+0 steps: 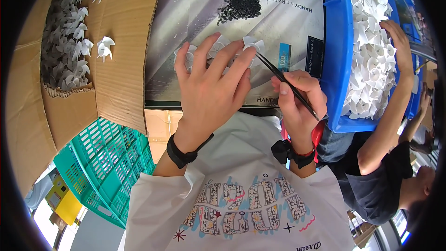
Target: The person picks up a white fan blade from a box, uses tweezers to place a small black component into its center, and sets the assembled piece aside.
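Note:
My right hand (301, 100) grips black tweezers (273, 67), their tips at a small white fan impeller (253, 42). My left hand (209, 93) lies palm down with fingers spread over several more white impellers, partly hidden beneath it. The left index fingertip is next to the impeller at the tweezer tips; whether it presses on it I cannot tell. Beyond my hands, a pile of small black rings (241, 7) lies on a printed cardboard surface (186, 14). Whether the tweezers hold a ring is too small to see.
To the right stands a blue bin (337, 65) heaped with white impellers; a co-worker's hand (397, 39) reaches into it. On the left, an open cardboard box (123, 42) holds many impellers, with two on its flap. A green plastic basket (104, 158) sits below it.

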A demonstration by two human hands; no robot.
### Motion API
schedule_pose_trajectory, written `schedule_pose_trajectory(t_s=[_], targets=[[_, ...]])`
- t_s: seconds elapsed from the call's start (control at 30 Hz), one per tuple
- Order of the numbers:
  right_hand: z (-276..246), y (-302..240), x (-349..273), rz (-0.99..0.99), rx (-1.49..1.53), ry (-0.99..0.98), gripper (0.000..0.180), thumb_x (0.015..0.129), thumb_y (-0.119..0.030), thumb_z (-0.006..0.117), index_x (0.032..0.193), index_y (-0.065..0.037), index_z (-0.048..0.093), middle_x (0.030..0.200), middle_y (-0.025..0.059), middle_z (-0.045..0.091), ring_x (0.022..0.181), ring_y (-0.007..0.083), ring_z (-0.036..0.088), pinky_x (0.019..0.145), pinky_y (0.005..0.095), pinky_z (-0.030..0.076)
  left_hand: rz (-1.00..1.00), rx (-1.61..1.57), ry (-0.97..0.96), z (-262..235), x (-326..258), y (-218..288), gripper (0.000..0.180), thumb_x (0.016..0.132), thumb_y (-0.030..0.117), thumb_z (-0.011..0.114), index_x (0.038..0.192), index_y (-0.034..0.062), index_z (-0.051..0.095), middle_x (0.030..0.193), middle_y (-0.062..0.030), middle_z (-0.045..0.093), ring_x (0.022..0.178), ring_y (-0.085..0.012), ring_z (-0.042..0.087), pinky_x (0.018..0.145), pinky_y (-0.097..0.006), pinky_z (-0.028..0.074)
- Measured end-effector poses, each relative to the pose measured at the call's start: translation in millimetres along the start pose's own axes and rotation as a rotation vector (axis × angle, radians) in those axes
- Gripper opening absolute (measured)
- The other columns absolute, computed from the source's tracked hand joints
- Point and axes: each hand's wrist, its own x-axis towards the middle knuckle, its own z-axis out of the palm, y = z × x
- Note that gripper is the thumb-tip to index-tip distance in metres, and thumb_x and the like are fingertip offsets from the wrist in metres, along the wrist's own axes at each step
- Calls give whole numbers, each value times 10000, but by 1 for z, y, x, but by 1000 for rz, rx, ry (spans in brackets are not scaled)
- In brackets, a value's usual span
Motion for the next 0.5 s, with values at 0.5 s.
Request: schedule_pose_trajectory(t_s=[0.5], targets=[[2, 0, -5, 21, 90, 115, 101, 885, 46, 609, 968, 53, 552, 818, 151, 659, 715, 167, 635, 667, 293, 550, 29, 30, 0, -1, -1, -1, 377, 751, 167, 709, 1123, 226, 679, 1174, 42, 618, 1191, -255, 510, 1034, -559, 308]])
